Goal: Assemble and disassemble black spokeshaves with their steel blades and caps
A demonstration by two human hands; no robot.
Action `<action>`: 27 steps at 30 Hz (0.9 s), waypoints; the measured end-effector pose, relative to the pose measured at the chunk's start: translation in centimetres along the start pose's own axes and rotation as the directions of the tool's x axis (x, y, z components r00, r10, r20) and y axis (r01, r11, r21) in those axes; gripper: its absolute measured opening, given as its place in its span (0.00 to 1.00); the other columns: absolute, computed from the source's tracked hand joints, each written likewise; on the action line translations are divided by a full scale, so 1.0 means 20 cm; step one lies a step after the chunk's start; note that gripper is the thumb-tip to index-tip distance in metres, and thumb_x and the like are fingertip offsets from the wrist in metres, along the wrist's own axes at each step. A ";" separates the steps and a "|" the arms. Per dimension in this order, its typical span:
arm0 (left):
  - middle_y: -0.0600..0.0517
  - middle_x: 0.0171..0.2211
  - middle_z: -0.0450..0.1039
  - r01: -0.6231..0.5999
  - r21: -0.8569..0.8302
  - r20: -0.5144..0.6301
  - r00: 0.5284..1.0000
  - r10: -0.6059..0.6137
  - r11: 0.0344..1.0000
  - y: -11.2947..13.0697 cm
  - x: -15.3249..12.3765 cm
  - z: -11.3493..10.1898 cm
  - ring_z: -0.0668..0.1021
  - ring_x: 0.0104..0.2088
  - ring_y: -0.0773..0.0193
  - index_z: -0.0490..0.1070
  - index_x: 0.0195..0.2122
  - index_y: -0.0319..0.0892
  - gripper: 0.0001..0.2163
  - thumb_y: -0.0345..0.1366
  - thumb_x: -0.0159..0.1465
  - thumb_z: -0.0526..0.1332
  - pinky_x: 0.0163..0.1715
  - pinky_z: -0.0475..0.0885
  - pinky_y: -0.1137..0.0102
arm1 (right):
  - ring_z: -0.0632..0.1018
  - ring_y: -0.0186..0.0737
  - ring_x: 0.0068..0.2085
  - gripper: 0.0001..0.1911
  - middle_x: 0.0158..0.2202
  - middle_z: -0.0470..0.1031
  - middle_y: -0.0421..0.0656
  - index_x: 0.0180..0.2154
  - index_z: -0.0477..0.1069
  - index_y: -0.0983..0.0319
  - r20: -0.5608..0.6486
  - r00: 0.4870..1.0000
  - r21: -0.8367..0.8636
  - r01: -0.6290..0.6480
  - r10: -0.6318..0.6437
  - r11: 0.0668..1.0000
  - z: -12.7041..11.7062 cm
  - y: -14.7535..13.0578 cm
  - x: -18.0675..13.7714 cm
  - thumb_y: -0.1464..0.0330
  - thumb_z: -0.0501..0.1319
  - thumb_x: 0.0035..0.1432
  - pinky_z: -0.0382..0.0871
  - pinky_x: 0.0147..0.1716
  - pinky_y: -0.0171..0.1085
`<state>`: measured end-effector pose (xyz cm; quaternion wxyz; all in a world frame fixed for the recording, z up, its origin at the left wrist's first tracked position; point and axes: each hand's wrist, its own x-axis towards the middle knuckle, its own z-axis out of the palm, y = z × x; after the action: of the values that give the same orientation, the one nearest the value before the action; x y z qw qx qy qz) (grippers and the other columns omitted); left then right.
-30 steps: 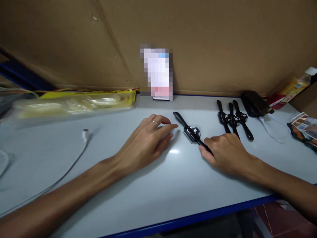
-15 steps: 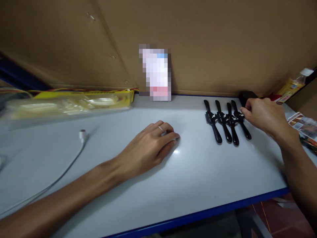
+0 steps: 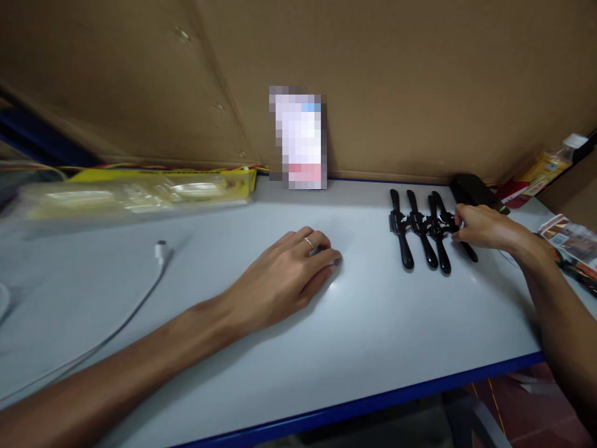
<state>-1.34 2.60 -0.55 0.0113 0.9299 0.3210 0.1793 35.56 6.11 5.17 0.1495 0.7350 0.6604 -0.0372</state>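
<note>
While the left hand (image 3: 291, 274) lies loosely open mid-frame, the right hand (image 3: 482, 227) touches the rightmost black tool (image 3: 448, 219), centre-right. Whether it grips, I cannot tell.

Along the back edge of the table (image 3: 326, 361), a shiny see-through bag (image 3: 140, 198) is lying on the left, and a bright screen (image 3: 305, 134), blurred into squares, is standing by the brown wall (image 3: 420, 81). A white cable (image 3: 135, 305) is curving in from the left side. Near the back right corner, a black case (image 3: 471, 191) is resting, a bottle (image 3: 553, 167) is leaning, and a packet (image 3: 576, 239) is lying.
</note>
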 end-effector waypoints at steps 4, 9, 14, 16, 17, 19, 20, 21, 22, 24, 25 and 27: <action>0.43 0.43 0.71 -0.008 0.017 0.009 1.000 0.008 1.000 0.00 0.00 0.00 0.72 0.42 0.56 0.75 0.46 0.41 0.15 0.34 0.72 0.48 0.41 0.72 0.59 | 0.73 0.43 0.31 0.12 0.34 0.76 0.48 0.37 0.73 0.61 -0.079 0.996 -0.003 -0.040 0.039 0.999 -0.01 -0.01 0.01 0.61 0.61 0.54 0.57 0.26 0.38; 0.44 0.43 0.72 -0.019 0.025 0.007 1.000 0.018 1.000 0.00 0.00 0.00 0.72 0.42 0.56 0.75 0.46 0.41 0.15 0.34 0.72 0.48 0.42 0.72 0.59 | 0.71 0.40 0.28 0.06 0.27 0.74 0.45 0.29 0.71 0.60 -0.097 0.994 0.023 -0.051 0.053 0.998 -0.03 -0.02 -0.01 0.65 0.60 0.54 0.55 0.26 0.39; 0.44 0.43 0.72 -0.022 0.023 0.005 1.000 0.022 0.999 0.00 0.00 -0.01 0.72 0.41 0.56 0.75 0.46 0.41 0.15 0.33 0.72 0.49 0.41 0.71 0.58 | 0.69 0.39 0.26 0.08 0.21 0.70 0.42 0.23 0.66 0.59 -0.169 0.985 0.112 -0.010 0.029 0.994 -0.04 -0.03 -0.03 0.67 0.60 0.53 0.55 0.26 0.40; 0.44 0.43 0.72 -0.024 0.028 0.015 1.000 0.023 0.999 0.00 0.01 -0.01 0.72 0.41 0.56 0.75 0.46 0.40 0.15 0.34 0.72 0.49 0.41 0.72 0.58 | 0.68 0.38 0.25 0.10 0.19 0.67 0.41 0.21 0.63 0.58 -0.220 0.975 0.150 0.018 0.016 0.989 -0.05 -0.03 -0.05 0.69 0.60 0.52 0.54 0.26 0.40; 0.44 0.43 0.72 -0.024 0.029 0.021 1.000 0.023 0.999 0.00 0.01 0.00 0.72 0.41 0.56 0.75 0.46 0.40 0.15 0.34 0.72 0.49 0.41 0.72 0.58 | 0.67 0.38 0.25 0.11 0.18 0.65 0.40 0.20 0.62 0.58 -0.258 0.966 0.172 0.024 0.021 0.985 -0.06 -0.04 -0.06 0.70 0.61 0.51 0.53 0.26 0.40; 0.44 0.43 0.71 -0.027 0.022 0.006 1.000 0.027 0.999 0.01 0.01 0.00 0.73 0.41 0.56 0.74 0.49 0.40 0.14 0.33 0.72 0.49 0.41 0.72 0.58 | 0.65 0.37 0.24 0.13 0.17 0.62 0.39 0.20 0.58 0.57 -0.358 0.933 0.231 0.051 0.036 0.972 -0.07 -0.06 -0.10 0.70 0.61 0.50 0.52 0.26 0.39; 0.44 0.43 0.71 -0.027 0.012 -0.024 0.999 0.027 1.000 0.01 0.01 0.00 0.73 0.42 0.56 0.72 0.50 0.40 0.14 0.33 0.72 0.49 0.41 0.73 0.59 | 0.63 0.36 0.24 0.13 0.17 0.61 0.38 0.20 0.57 0.57 -0.409 0.912 0.272 0.086 0.034 0.958 -0.08 -0.08 -0.12 0.71 0.61 0.50 0.52 0.25 0.39; 0.44 0.44 0.71 -0.029 0.000 -0.069 0.997 0.029 1.000 0.02 0.00 -0.01 0.74 0.42 0.56 0.71 0.53 0.40 0.14 0.33 0.72 0.50 0.42 0.73 0.59 | 0.61 0.35 0.23 0.14 0.17 0.59 0.36 0.20 0.56 0.57 -0.450 0.893 0.320 0.146 0.015 0.936 -0.08 -0.10 -0.14 0.71 0.60 0.49 0.51 0.25 0.38; 0.44 0.45 0.71 -0.034 -0.006 -0.128 0.991 0.033 0.999 0.03 0.00 -0.02 0.74 0.43 0.56 0.69 0.55 0.40 0.14 0.33 0.72 0.51 0.42 0.74 0.59 | 0.60 0.34 0.23 0.14 0.17 0.57 0.35 0.20 0.55 0.57 -0.471 0.882 0.376 0.226 -0.024 0.899 -0.08 -0.13 -0.16 0.71 0.60 0.48 0.50 0.24 0.37; 0.43 0.47 0.70 -0.051 0.005 -0.249 0.967 0.051 0.999 0.05 0.01 -0.04 0.74 0.45 0.56 0.65 0.58 0.40 0.15 0.32 0.71 0.53 0.43 0.74 0.60 | 0.56 0.32 0.22 0.14 0.17 0.53 0.33 0.20 0.53 0.58 -0.465 0.874 0.509 0.396 -0.143 0.765 -0.07 -0.20 -0.20 0.71 0.60 0.46 0.47 0.23 0.35; 0.42 0.47 0.70 -0.063 0.021 -0.295 0.953 0.067 0.998 0.06 0.01 -0.05 0.74 0.45 0.56 0.64 0.59 0.40 0.16 0.32 0.71 0.54 0.43 0.74 0.60 | 0.55 0.31 0.22 0.15 0.17 0.52 0.32 0.20 0.52 0.58 -0.442 0.868 0.559 0.464 -0.227 0.687 -0.06 -0.24 -0.23 0.71 0.60 0.45 0.46 0.22 0.35; 0.42 0.48 0.69 -0.099 0.048 -0.348 0.931 0.110 0.994 0.07 0.01 -0.07 0.74 0.45 0.55 0.63 0.59 0.40 0.16 0.32 0.71 0.55 0.43 0.73 0.60 | 0.54 0.30 0.22 0.15 0.18 0.51 0.31 0.20 0.50 0.58 -0.374 0.839 0.634 0.543 -0.395 0.551 -0.03 -0.33 -0.28 0.72 0.59 0.44 0.46 0.22 0.34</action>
<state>-0.83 1.36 0.95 -0.0695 0.8990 0.2706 0.3374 28.33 1.46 6.08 -0.2283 0.5286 0.7747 -0.2613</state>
